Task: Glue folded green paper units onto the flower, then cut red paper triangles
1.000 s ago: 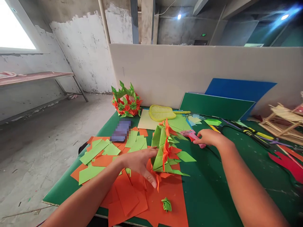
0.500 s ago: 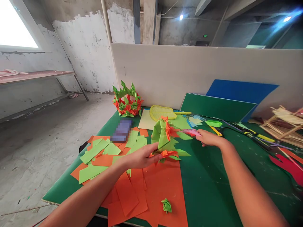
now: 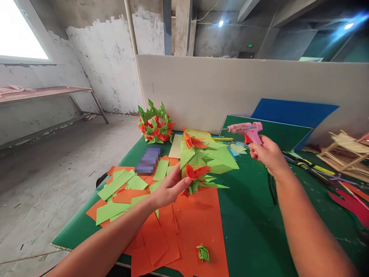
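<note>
We see that the right hand (image 3: 268,156) has lifted the pink glue gun (image 3: 249,130) from the desk (image 3: 253,223), and now holds it up before the green board (image 3: 284,134). The left hand (image 3: 169,189), which was spread one second ago, now grips the folded paper piece (image 3: 198,159), and we notice this piece is turned, showing its orange flowers (image 3: 197,172) better.

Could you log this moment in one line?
left hand: holding orange-and-green folded-paper piece | right hand: holding pink glue gun | small green folded-paper piece: on orange paper
</note>
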The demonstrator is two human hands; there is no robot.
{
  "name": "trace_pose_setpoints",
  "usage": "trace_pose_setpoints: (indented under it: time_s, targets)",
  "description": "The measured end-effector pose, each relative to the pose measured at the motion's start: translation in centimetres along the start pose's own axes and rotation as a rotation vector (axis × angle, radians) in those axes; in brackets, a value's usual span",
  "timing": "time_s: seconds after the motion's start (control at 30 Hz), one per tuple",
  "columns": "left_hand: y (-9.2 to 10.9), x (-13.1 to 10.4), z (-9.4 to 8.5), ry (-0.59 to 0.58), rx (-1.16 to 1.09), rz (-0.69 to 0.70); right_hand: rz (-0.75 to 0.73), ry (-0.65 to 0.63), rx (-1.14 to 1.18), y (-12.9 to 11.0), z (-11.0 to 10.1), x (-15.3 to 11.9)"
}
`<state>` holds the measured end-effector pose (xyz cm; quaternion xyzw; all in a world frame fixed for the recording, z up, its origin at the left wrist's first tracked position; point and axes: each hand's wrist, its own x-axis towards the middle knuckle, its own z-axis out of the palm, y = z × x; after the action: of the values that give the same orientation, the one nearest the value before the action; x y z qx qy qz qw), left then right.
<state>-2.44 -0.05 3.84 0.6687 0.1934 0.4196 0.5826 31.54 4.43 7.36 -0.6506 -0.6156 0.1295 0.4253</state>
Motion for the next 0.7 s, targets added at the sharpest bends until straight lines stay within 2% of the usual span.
trace_pose_setpoints:
  time_s: [0.1, 0.23, 0.37, 0.53, 0.7]
  targets:
    - [0.1, -0.3, 0.4, -0.017, -0.115, 0.01, -0.03, 0.022, 0.184, -3.0, -0.4, -1.2]
    - [-0.1, -0.4, 0.9, -0.09, -0.203, -0.095, -0.081, -0.026, 0.274, -6.0, -0.8, -2.7]
    - [-0.8, -0.4, 1.3, -0.145, -0.218, -0.184, -0.179, 0.001, -0.018, -7.3, -0.6, -3.8]
    - [-0.7, -0.1, 1.5, -0.052, -0.184, -0.228, -0.302, 0.031, -0.345, -8.2, -0.4, -4.9]
    - [0.1, 0.1, 1.6, 0.015, -0.186, -0.253, -0.366, 0.125, -0.504, -8.7, -0.1, -5.4]
